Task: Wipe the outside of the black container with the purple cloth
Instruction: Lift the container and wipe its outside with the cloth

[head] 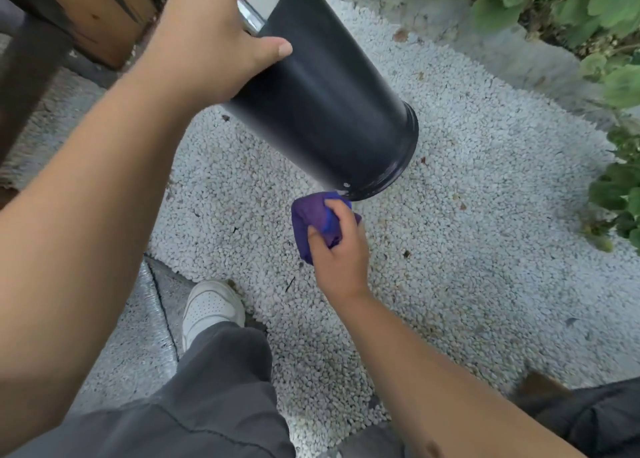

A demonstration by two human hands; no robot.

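Observation:
A black container (332, 93) is held tilted in the air above white gravel, its base ring pointing down to the right and its silver rim up near my wrist. My left hand (211, 41) grips it near the rim, thumb across the black wall. My right hand (337, 246) holds a bunched purple cloth (313, 222) just below the container's lower edge. The cloth's top touches or nearly touches the base ring.
White gravel (433, 249) covers the ground below. A concrete kerb (502, 52) and green plants (571, 3) run along the top right. Wooden furniture (86, 17) stands at the top left. My white shoe (211, 305) and grey trouser leg are at the bottom.

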